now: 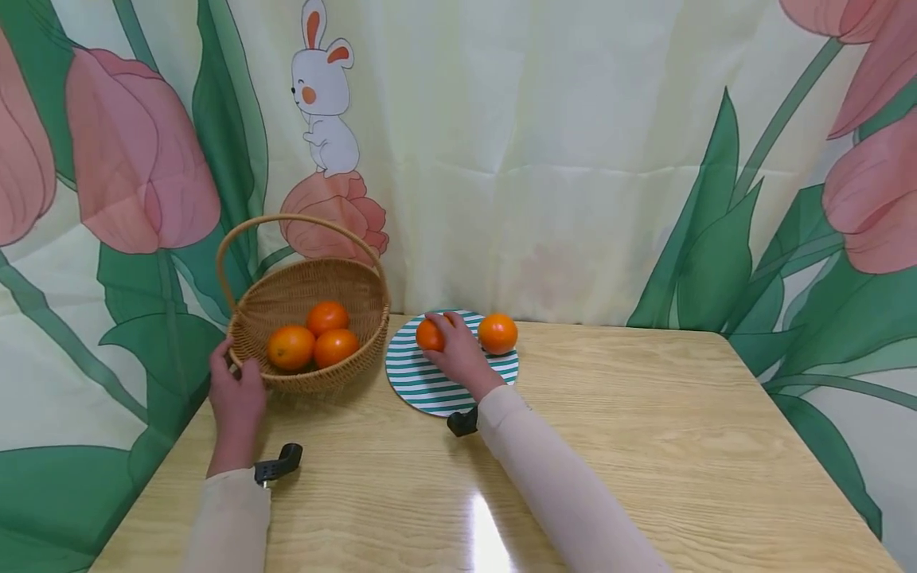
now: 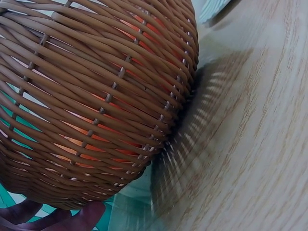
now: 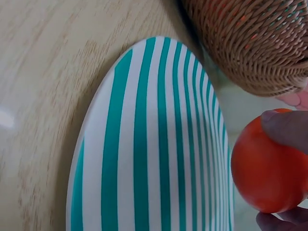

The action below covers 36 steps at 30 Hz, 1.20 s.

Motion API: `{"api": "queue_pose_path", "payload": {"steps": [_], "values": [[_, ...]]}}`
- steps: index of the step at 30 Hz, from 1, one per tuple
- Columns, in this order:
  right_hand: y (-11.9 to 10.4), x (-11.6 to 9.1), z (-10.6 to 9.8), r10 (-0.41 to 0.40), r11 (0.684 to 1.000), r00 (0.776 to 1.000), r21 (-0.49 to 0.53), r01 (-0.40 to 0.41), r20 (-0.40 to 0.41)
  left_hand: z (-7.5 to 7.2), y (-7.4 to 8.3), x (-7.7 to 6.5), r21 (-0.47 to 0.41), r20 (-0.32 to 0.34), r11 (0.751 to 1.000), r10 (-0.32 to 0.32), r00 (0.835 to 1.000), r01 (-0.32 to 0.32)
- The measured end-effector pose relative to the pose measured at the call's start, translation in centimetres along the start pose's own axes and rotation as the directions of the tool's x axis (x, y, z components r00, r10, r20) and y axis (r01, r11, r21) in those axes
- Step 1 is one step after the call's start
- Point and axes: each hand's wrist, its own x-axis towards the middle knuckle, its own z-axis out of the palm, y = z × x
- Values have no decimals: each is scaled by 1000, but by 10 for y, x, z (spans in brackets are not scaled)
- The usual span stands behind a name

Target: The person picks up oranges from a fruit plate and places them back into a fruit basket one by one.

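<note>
My right hand [image 1: 462, 354] grips an orange [image 3: 269, 166] over the round green-and-white striped plate [image 1: 423, 390], thumb on one side and fingers on the other. A second orange [image 1: 497, 333] sits on the plate's right part. To the left stands a wicker basket [image 1: 315, 278] with a tall handle, tilted so its inside faces me. Inside it lie three oranges [image 1: 290, 348]. At the basket's left rim, my left hand [image 1: 239, 398] holds the edge between thumb and fingers. Through the weave [image 2: 96, 86], orange colour shows in the left wrist view.
A light wooden table [image 1: 645, 430] carries everything, its back edge against a curtain [image 1: 573, 159] printed with tulips and a rabbit. The basket stands close to the plate's left side. Dark wrist devices [image 1: 279, 464] are strapped at both sleeves.
</note>
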Motion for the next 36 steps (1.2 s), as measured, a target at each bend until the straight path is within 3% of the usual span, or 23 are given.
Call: {"api": "queue_pose_path", "payload": {"steps": [6,12,22,36], "values": [[-15,-1,1,-65,998,998,11,65,-3,-11,-3,2,26,-39,1000,16,999,-15],[-21,-6,0,-67,997,998,25,67,-12,-12,-6,2,39,-33,999,11,999,-10],[-34,-15,-10,-82,994,996,63,84,-36,-9,-4,3,21,-26,1000,16,1000,-16],[-49,-22,-25,-178,983,978,15,180,-110,2,-3,5,-14,7,999,29,1000,-29]]}}
